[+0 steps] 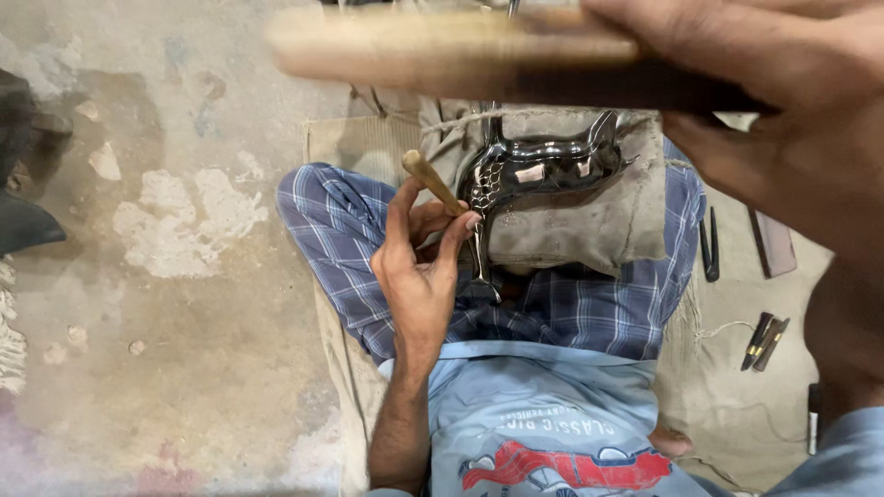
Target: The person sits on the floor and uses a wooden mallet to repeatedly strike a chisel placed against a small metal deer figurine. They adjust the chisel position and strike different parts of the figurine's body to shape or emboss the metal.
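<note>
Craftwork on a concrete floor (138, 304): a person sits cross-legged in blue checked trousers (552, 308) with a grey padded cushion (589, 225) resting on the lap. On the cushion lies a shiny dark metal animal figure (543, 166), its body across the top of the pad and one leg hanging down over the front edge. The left hand (419, 267) pinches a wooden-handled chisel (433, 181) between thumb and fingers, the grip pressed tight around the shaft and the tool's tip set against the patterned part of the figure. The right hand (792, 110), raised close to the camera and blurred, is closed around the dark handle of a wooden mallet (451, 51), which hangs above the cushion, well apart from the chisel. To the right, on a sackcloth mat (727, 304) spread over the floor, lie several small dark hand tools (762, 340), near the person's knee.
</note>
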